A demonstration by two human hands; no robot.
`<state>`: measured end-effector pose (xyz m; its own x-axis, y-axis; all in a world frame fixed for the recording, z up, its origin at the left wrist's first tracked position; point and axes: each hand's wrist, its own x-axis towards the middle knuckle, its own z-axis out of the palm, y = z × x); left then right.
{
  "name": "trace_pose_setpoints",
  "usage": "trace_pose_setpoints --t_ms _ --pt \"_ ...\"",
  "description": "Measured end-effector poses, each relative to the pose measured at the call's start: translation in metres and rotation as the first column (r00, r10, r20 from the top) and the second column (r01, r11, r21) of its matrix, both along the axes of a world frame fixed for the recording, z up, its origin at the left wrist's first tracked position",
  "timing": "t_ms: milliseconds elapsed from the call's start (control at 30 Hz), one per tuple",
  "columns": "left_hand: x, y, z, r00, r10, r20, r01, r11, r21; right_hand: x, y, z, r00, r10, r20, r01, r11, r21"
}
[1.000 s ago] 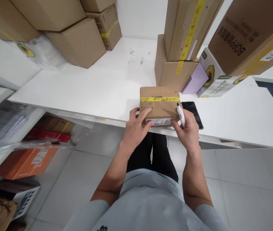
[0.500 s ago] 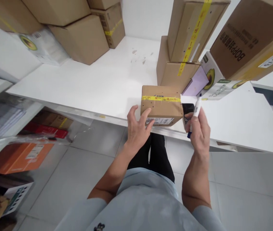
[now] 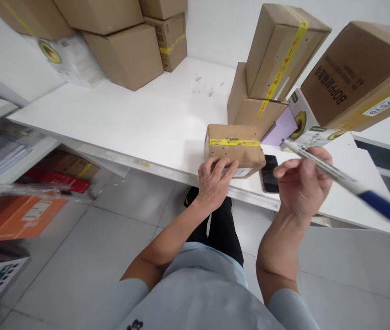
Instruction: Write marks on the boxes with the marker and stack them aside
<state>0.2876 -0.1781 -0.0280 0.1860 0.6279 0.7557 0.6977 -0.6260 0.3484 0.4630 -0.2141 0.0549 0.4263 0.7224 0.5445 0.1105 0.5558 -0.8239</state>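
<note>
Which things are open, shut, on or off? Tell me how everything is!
Small box: shut, yellow tape across it, left hand touching it.
Marker: in the right hand, blurred, looks uncapped.
Phone: lying flat, dark, looks off.
Upper box: taped, stacked on the lower box.
Printed box: seems to rest on the right-side avocado box.

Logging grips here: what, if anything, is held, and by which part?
The right hand holds the marker by its white barrel. The left hand touches the small box; whether it grips cannot be told.
</note>
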Motion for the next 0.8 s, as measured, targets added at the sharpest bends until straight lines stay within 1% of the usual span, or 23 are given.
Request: trace_pose_setpoints --t_ms 67,100,167,233,300,367,600,700,800 --pt "0.005 0.005 -0.003 0.999 0.050 -0.013 -0.049 0.992 0.115 -0.014 0.014 0.004 0.999 -0.005 -0.044 0.008 0.998 0.059" --pt "0.007 0.007 -0.003 0.996 0.086 -0.022 -0.081 0.981 0.176 -0.020 0.021 0.004 0.999 -0.004 -0.050 0.007 0.998 0.068" --pt "0.009 0.009 -0.002 0.987 0.154 -0.047 -0.136 0.954 0.266 -0.027 0.035 0.002 0.999 -0.018 -0.029 0.019 0.998 0.054" --pt "0.009 0.009 0.000 0.980 0.184 -0.069 -0.156 0.941 0.300 -0.029 0.047 -0.003 0.999 -0.050 0.004 0.049 0.999 0.021" --pt "0.008 0.008 0.003 0.979 0.186 -0.083 -0.152 0.940 0.307 -0.028 0.056 -0.009 0.998 -0.058 -0.003 0.058 0.998 -0.005" --pt "0.007 0.007 0.004 0.980 0.181 -0.087 -0.146 0.940 0.308 -0.025 0.061 -0.014 0.998 -0.043 -0.044 0.042 0.999 -0.021" --pt "0.009 0.009 0.002 0.988 0.144 -0.056 -0.123 0.953 0.276 -0.017 0.067 -0.023 0.990 -0.028 -0.137 0.027 1.000 -0.008" --pt "0.010 0.009 0.000 0.991 0.129 -0.026 -0.117 0.954 0.277 -0.017 0.068 -0.024 0.975 -0.081 -0.206 0.079 0.997 -0.014" --pt "0.010 0.005 -0.004 0.995 0.102 0.000 -0.097 0.953 0.286 -0.021 0.064 -0.024 0.946 -0.147 -0.291 0.151 0.989 -0.007"
